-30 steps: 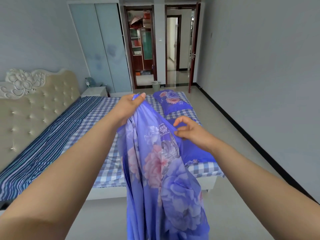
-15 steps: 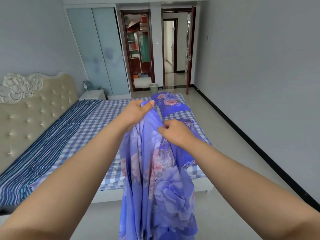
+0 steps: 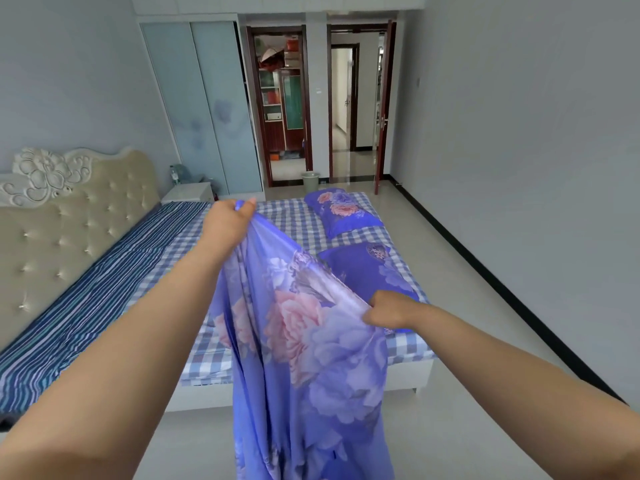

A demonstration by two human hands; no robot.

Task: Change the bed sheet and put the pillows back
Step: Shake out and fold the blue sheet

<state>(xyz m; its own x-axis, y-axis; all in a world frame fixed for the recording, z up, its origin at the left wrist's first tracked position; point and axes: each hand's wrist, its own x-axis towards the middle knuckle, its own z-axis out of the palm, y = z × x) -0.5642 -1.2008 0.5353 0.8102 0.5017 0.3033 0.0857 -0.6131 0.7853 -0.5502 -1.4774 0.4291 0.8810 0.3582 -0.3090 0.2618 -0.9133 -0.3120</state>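
- A person stands at the side of a bed, both bare arms stretched out over it.
- The left hand is raised above the bed, fingers and thumb pinching the top edge of a purple flowered sheet.
- The right hand, lower and nearer the bed's foot, grips the same edge in a closed fist.
- The sheet hangs down in front of the bed towards the floor.
- Two matching pillows lie on the bed's checked cover, at its foot end.
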